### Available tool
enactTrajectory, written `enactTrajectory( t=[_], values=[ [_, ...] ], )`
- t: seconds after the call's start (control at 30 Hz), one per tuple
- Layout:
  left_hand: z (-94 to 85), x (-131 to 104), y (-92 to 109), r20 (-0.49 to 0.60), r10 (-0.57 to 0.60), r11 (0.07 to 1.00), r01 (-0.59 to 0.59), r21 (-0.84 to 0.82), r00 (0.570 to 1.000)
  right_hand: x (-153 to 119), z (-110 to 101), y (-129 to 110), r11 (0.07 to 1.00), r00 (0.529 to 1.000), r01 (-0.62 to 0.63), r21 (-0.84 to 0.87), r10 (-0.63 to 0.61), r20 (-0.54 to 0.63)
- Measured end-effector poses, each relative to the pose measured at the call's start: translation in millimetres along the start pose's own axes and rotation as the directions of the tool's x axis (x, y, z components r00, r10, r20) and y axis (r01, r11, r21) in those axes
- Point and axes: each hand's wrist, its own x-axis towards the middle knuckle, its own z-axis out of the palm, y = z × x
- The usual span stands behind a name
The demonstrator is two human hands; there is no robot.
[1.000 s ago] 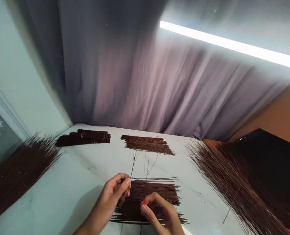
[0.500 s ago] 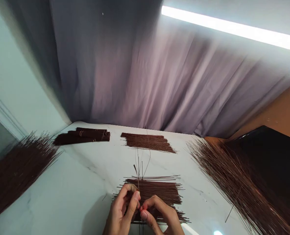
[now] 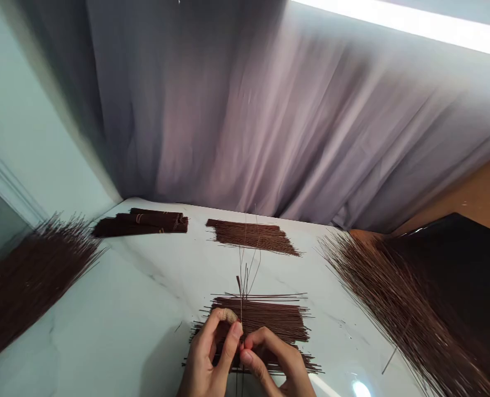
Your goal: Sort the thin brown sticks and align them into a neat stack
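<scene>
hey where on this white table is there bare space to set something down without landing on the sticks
The widest bare patch of the table lies left of the hands, between the big stick heap at the left edge and the flat pile under the left hand and right hand. A narrower strip runs between that pile and the far pile. The right side is crowded by the fanned heap.

**Two hands pinch thin sticks above a flat pile**

At the near edge of the white marble table [image 3: 116, 309], the left hand [image 3: 212, 355] and right hand [image 3: 276, 364] meet fingertip to fingertip, pinching a few thin sticks [image 3: 245, 270] that stand upright and splay at the top. Just beneath lies a flat pile of brown sticks [image 3: 265, 325]. Farther back — a second flat pile [image 3: 251, 236] and tied bundles [image 3: 141, 222]. Large loose heaps fan out at the left [image 3: 30, 275] and right [image 3: 398, 298] — a grey curtain [image 3: 249, 110] hangs behind.
</scene>
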Motion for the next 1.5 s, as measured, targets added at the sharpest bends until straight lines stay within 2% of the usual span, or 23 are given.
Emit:
enactTrajectory(
  t=[0.67, 1.1, 1.23, 1.5],
  values=[
    [5.6, -0.8, -10.7, -0.096, -0.001, 1.000, 0.001, -0.002, 0.995, 4.1, 4.8, 10.5, 0.996, 0.998, -0.070, 0.046, 0.069, 0.012],
    [6.3, -1.6, -10.0, -0.096, -0.010, 1.000, 0.011, 0.009, 0.995, 4.3, 3.7, 4.2, 0.996, 0.997, -0.077, 0.041, 0.078, -0.022],
    [6.0, -1.1, -7.7, -0.118, -0.004, 1.000, 0.003, -0.006, 0.993, 3.7, 6.1, 7.6, 0.998, 0.998, -0.058, 0.040, 0.059, -0.014],
    [7.2, -1.5, -4.2, -0.087, -0.013, 0.999, 0.010, -0.031, 0.996, 3.3, 6.8, 11.0, 1.000, 0.999, 0.005, -0.024, -0.005, -0.032]
  ],
)
